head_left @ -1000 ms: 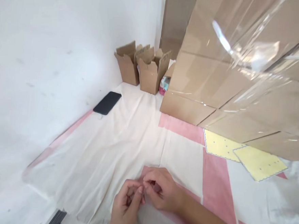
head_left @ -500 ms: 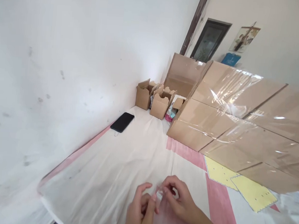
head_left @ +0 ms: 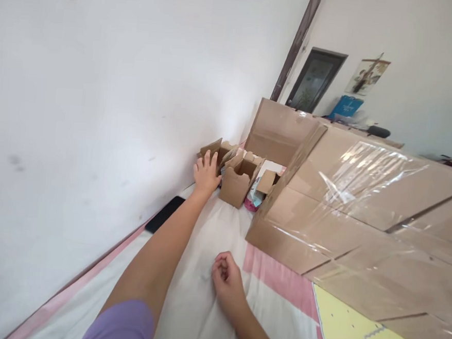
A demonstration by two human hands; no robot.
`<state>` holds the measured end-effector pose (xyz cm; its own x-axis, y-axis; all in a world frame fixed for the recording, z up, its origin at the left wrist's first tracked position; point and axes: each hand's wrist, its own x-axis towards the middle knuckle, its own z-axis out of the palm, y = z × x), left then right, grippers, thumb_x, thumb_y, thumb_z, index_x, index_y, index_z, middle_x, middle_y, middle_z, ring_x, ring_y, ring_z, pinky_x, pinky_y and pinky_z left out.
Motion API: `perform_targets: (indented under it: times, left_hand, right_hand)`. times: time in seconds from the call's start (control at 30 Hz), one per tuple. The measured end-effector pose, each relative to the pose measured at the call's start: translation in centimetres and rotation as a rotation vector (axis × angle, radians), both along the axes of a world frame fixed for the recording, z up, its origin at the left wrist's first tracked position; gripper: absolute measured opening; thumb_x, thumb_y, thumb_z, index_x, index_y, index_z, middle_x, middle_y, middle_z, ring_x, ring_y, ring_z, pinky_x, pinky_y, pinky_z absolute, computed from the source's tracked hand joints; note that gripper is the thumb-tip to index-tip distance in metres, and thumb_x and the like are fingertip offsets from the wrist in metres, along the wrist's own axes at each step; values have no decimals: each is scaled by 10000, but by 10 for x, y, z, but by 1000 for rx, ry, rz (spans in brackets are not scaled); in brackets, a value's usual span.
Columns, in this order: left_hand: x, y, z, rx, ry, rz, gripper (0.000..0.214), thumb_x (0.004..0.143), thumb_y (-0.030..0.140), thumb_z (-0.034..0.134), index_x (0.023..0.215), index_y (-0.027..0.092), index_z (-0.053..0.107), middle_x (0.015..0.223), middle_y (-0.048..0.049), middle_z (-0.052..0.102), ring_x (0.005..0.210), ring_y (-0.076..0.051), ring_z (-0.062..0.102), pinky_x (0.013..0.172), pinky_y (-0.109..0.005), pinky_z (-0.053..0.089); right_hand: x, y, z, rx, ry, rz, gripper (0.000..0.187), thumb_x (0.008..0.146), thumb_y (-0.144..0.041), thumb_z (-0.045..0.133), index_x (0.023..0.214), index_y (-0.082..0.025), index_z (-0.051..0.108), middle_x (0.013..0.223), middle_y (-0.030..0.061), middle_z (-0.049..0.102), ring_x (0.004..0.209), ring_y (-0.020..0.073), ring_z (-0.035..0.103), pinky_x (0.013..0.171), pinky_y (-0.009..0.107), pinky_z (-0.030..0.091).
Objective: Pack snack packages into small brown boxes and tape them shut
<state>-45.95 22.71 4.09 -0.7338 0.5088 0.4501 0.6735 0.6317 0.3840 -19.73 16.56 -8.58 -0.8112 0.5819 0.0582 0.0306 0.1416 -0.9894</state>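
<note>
My left hand (head_left: 206, 175) is stretched far forward with its fingers spread, at the front of a small open cardboard box (head_left: 211, 147) by the wall. It covers much of that box, and I cannot tell whether the fingertips touch it. A second small open cardboard box (head_left: 233, 190) with scalloped edges stands just to the right. Nearer to me, my right hand (head_left: 229, 283) is above the pale sheet (head_left: 197, 296), its fingers curled together. Whatever may be inside them is hidden.
A black phone (head_left: 164, 215) lies by the wall, partly behind my left forearm. Stacked cardboard boxes (head_left: 348, 198) under clear plastic form a barrier on the right, with yellow scalloped sheets (head_left: 343, 322) at their foot. A smaller carton (head_left: 267, 182) and a pink item (head_left: 250, 206) sit between.
My left hand has left the small clear plastic piece both hands were handling and reached forward to the left box. My right hand has moved slightly left and curled. The view has shifted.
</note>
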Motion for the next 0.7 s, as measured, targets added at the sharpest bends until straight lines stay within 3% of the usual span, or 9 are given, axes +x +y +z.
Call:
perform_targets:
  times: [0.07, 0.13, 0.2, 0.3, 0.4, 0.5, 0.6, 0.7]
  left_hand:
    - [-17, 31, 0, -73, 16, -25, 589, 875, 279, 668, 1434, 190, 506, 1560, -152, 444, 1374, -379, 351, 1082, -481, 301]
    - [-30, 55, -3, -93, -8, -40, 300, 902, 247, 619, 1186, 168, 678, 1319, -175, 633, 1317, -373, 405, 1036, -487, 321]
    - [-37, 70, -8, -106, -30, -33, 204, 946, 223, 542, 984, 142, 725, 1109, -189, 696, 1262, -371, 442, 1004, -505, 331]
    - [-39, 70, -14, -95, -26, -33, 288, 1001, 212, 448, 948, 106, 711, 1035, -154, 693, 1220, -325, 460, 1003, -508, 329]
    - [-31, 52, -8, -55, 10, -38, 307, 1017, 239, 426, 981, 94, 694, 1080, -116, 681, 1192, -298, 457, 1002, -492, 330]
    - [-20, 29, 16, 2, 61, -18, 266, 981, 249, 478, 910, 118, 698, 1064, -126, 690, 1154, -313, 457, 971, -488, 340]
    - [-11, -3, 60, 68, 144, 8, 297, 977, 298, 491, 866, 109, 691, 1027, -113, 683, 1143, -299, 445, 972, -468, 320]
    - [3, -56, 106, 127, 244, 79, 337, 981, 385, 505, 853, 135, 690, 1036, -92, 693, 1111, -294, 448, 963, -449, 320]
  right_hand:
    - [0, 1, 0, -43, -12, -3, 158, 855, -297, 626, 901, -214, 500, 719, -39, 503, 630, 117, 442, 592, 237, 322]
    - [-3, 4, -2, -88, -20, -6, 156, 836, -278, 630, 898, -214, 502, 731, -36, 491, 636, 115, 432, 589, 230, 319]
    - [-6, 7, -4, -136, -14, -15, 163, 820, -261, 630, 899, -217, 494, 748, -32, 487, 649, 116, 430, 592, 228, 324]
    - [-11, 11, -6, -181, 1, -20, 180, 799, -242, 633, 886, -223, 476, 744, -37, 477, 640, 115, 418, 572, 223, 312]
    - [-13, 14, -5, -172, 2, -16, 170, 794, -213, 616, 884, -223, 472, 730, -42, 474, 621, 110, 409, 552, 219, 292]
    - [-14, 16, -5, -134, 21, -5, 157, 787, -187, 593, 884, -218, 474, 734, -43, 487, 614, 105, 417, 551, 217, 295]
    - [-14, 19, -7, -76, 42, 6, 124, 769, -225, 579, 812, -219, 463, 663, -60, 453, 568, 102, 400, 531, 221, 288]
    - [-14, 19, -3, -56, 113, 2, 171, 739, -295, 573, 732, -229, 416, 625, -66, 427, 555, 108, 399, 533, 227, 303]
